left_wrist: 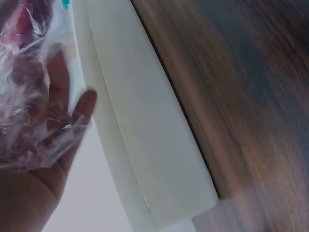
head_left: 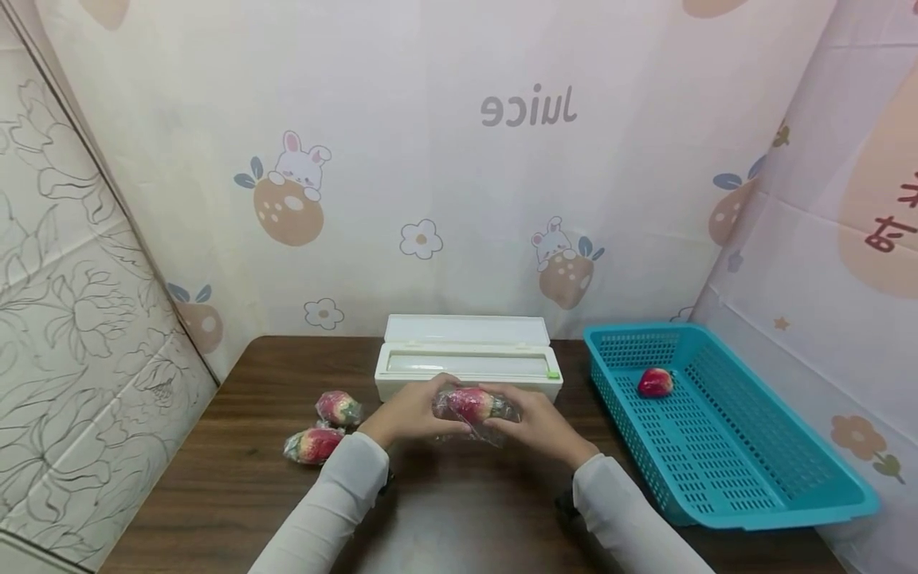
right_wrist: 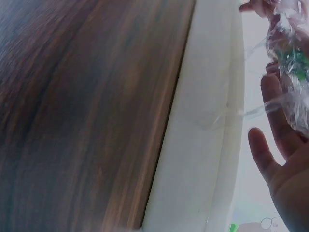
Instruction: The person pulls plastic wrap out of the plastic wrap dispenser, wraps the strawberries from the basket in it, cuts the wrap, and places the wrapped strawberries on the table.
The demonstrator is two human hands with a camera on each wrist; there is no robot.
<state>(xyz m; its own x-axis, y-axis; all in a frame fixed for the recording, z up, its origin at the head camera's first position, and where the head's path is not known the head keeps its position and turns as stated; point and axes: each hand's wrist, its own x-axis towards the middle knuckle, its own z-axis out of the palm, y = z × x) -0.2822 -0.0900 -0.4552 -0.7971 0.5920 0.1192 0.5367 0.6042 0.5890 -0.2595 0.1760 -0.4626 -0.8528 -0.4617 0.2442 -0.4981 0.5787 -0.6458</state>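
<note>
Between both hands, in front of the dispenser, is a red-and-yellow fruit [head_left: 472,404] with a green end, loosely wrapped in clear cling film [left_wrist: 29,111]. My left hand [head_left: 410,413] grips its left end, thumb at the near side and fingers over the far side. The right hand [head_left: 539,424] holds the green end, and wrinkled film sticks out past the fingers. In the right wrist view a thin strand of film trails beside the right hand [right_wrist: 289,159]. Just behind the hands stands a white cling film dispenser [head_left: 466,368] with its lid [head_left: 464,328] raised.
Two film-wrapped fruits [head_left: 313,446] lie on the dark wooden table [head_left: 237,462] left of my left forearm. To the right, a blue plastic basket [head_left: 739,446] contains one unwrapped red fruit [head_left: 656,383]. A patterned curtain [head_left: 430,159] hangs along the table's back edge.
</note>
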